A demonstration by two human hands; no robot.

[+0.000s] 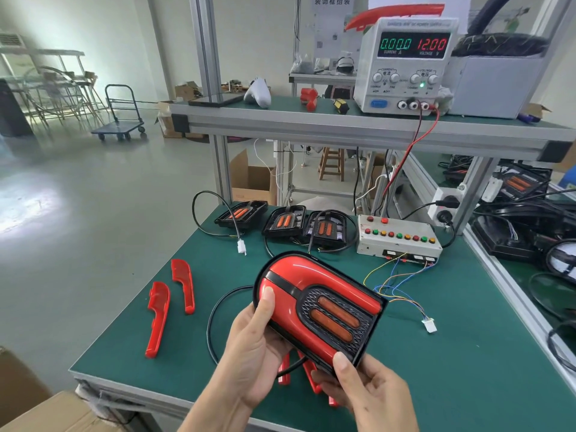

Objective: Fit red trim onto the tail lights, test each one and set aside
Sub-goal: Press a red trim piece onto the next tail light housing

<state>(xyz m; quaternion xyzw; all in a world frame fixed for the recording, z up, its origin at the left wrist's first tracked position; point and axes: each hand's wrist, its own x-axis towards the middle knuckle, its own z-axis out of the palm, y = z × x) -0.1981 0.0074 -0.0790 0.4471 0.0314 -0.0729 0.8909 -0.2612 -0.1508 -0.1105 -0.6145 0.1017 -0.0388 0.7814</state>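
Observation:
I hold a tail light (321, 307) above the green table (467, 369); a glossy red trim covers its curved top and left side around a black grille with two orange lenses. My left hand (252, 353) grips its left end, thumb pressed on the red trim. My right hand (364, 385) grips the lower right corner, thumb on the black edge. Its black cable (215, 322) loops down to the table. Two loose red trim pieces (159, 316) (184, 283) lie at the left. More red trims (307, 375) lie partly hidden under my hands.
Three untrimmed tail lights (241, 213) (285, 221) (325, 227) sit at the table's far edge. A test box with coloured buttons (399, 238) trails thin wires to a white plug (429, 325). A power supply (405, 63) on the shelf reads 12.00 V. More lamps and cables crowd the right bench (526, 219).

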